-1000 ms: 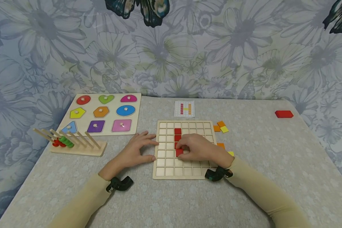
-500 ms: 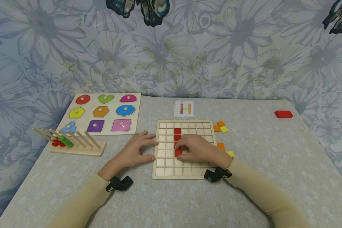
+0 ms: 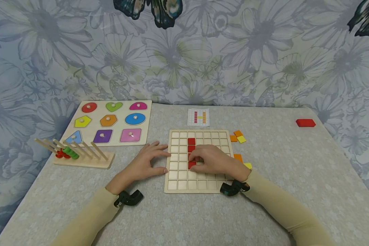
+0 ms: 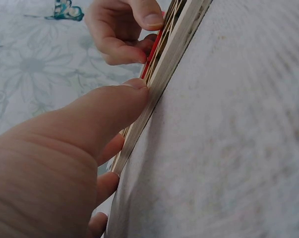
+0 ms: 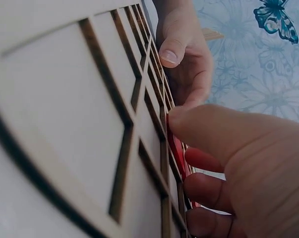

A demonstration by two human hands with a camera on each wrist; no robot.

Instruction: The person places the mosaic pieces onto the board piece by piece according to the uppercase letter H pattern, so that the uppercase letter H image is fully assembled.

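A square wooden grid board lies in the middle of the table, with several red square tiles in one column of its cells. My right hand is over the board and pinches the lowest red tile of that column between thumb and fingers. In the right wrist view this red tile sits at the cell, its far part hidden by the fingers. With fingers loosely spread, my left hand touches the board's left edge; the left wrist view shows its thumb against that edge.
Orange tiles and yellow tiles lie right of the board. Behind it is a pattern card. A shape puzzle and a peg stand are at left. A red block lies far right.
The lowest red tile has shifted slightly left, into line with the column, under my right hand's fingers. My left hand stays at the board's edge.
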